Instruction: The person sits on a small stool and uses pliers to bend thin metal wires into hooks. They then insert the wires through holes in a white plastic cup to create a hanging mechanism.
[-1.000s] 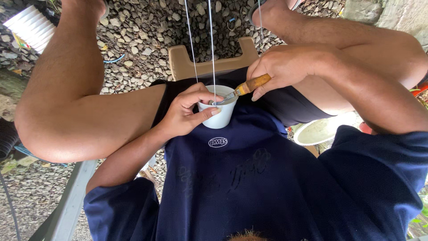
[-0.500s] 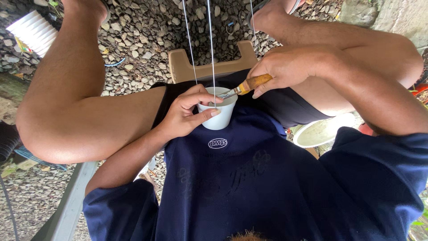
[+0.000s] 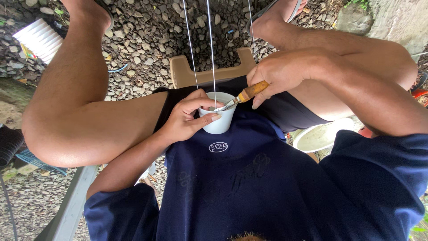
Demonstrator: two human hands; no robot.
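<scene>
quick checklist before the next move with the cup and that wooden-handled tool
1. Left hand grips the white cup round its side: ok.
2. Cup upright, mouth open toward the camera: ok.
3. Right hand holds the wooden-handled tool by its handle: ok.
4. Metal tip of the tool inside the cup's mouth: ok.
5. What and how much is in the cup: cannot tell, the tool tip and fingers hide it.
6. Thin strings run past the cup rim, close to the tool; whether they touch it: cannot tell.
</scene>
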